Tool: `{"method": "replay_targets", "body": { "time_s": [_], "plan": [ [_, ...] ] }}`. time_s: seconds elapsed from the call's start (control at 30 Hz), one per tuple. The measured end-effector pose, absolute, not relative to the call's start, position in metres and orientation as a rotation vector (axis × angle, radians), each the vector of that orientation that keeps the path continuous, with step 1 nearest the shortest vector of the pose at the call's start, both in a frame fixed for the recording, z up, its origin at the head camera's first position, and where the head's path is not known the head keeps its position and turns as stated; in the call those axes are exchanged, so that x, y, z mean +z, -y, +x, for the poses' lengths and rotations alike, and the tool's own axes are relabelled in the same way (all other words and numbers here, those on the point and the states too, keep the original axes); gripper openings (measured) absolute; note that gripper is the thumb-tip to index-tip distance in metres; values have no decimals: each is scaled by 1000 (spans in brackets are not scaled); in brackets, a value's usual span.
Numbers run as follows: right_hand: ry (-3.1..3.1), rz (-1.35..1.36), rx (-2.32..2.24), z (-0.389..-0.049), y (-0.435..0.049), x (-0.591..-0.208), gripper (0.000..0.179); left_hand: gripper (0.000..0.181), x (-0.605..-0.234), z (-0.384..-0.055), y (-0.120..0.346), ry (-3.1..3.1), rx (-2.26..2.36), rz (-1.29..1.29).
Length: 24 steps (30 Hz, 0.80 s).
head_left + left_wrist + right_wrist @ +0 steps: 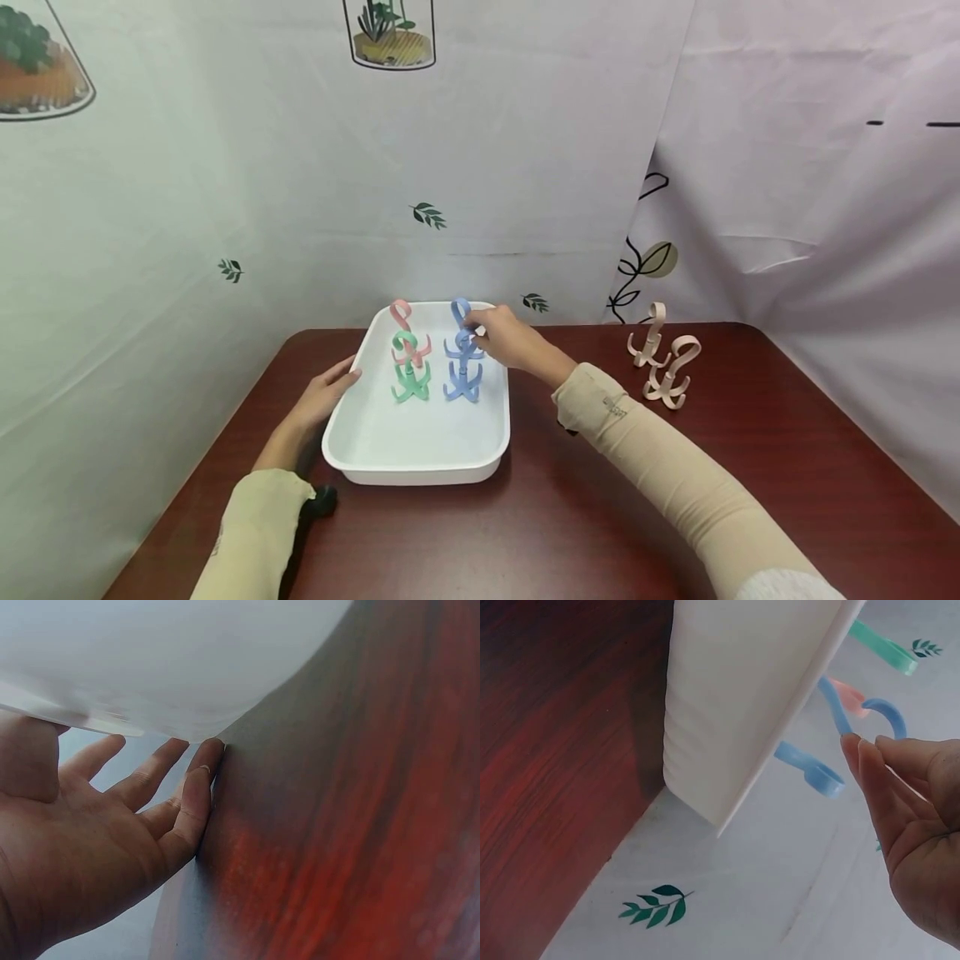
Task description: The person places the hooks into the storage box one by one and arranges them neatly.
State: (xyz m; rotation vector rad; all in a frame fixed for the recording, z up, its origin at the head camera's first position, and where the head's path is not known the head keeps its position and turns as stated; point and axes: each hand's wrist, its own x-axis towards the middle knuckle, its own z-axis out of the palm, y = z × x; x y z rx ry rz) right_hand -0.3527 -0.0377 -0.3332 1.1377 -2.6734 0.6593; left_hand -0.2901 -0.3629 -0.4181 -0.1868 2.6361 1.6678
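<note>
A white tray (420, 437) holds two blue hook hangers, a pink hook hanger (401, 312) and a green hook hanger (411, 385), each with a curled top and splayed prongs. My right hand (510, 337) reaches over the tray's right rim and pinches the curled top of the front blue hook hanger (462, 385) between thumb and fingertips. Just behind it stands the rear blue hook hanger (459, 308). At the tray's left side, my left hand (97, 825) touches the wall with loosely extended fingers, its thumb up by the rim.
Two beige hook hangers, a back one (649, 337) and a front one (672, 375), stand on the dark red wooden table (570, 517) to the right. A pale printed cloth (525, 167) hangs behind the table's back edge.
</note>
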Motion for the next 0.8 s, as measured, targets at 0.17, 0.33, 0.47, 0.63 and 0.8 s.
{"method": "replay_targets", "body": {
  "time_s": [0.17, 0.33, 0.47, 0.63, 0.8],
  "plan": [
    [2665, 1125, 623, -347, 23, -325, 31, 62, -418, -291, 362, -2625, 1677, -180],
    [2581, 1125, 631, -344, -1, -318, 29, 61, -419, -290, 362, -2641, 1668, -186],
    [2512, 1121, 694, -340, -36, -313, 25, 61, -423, -289, 362, -2625, 1682, -175],
    [2589, 965, 692, -332, -102, -302, 25, 61, -424, -290, 361, -2620, 1694, -147],
    [2709, 785, 610, -325, -174, -291, 28, 62, -420, -290, 364, -2631, 1693, -148]
  ]
}}
